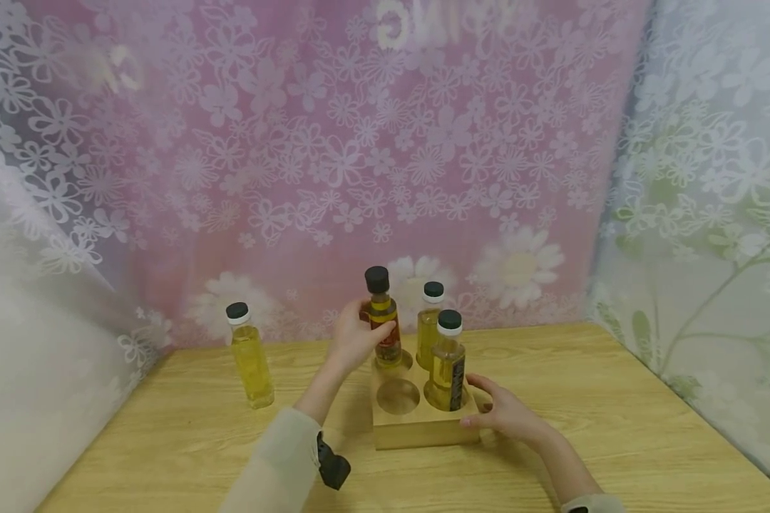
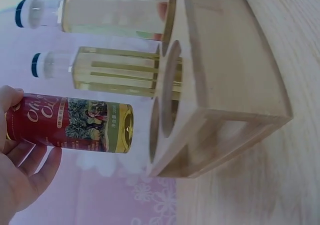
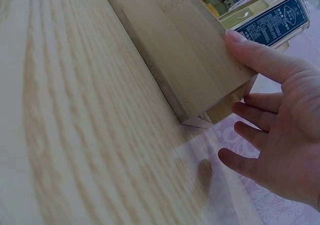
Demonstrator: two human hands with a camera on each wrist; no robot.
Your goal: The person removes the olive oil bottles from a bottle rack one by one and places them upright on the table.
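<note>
My left hand grips an olive oil bottle with a red label and black cap. The bottle is upright, its base just above the back-left hole of a wooden bottle rack. In the left wrist view, a gap separates base and rack. Two bottles of yellow oil, one back right and one front right, stand in the rack's holes. At the rack's right side is my right hand, thumb touching its edge and fingers loosely spread. The front-left hole shows its inside.
Another bottle of yellow oil, with a black-and-white cap, stands on the wooden table left of the rack. A pink flowered curtain hangs behind the table, and pale curtains hang at both sides.
</note>
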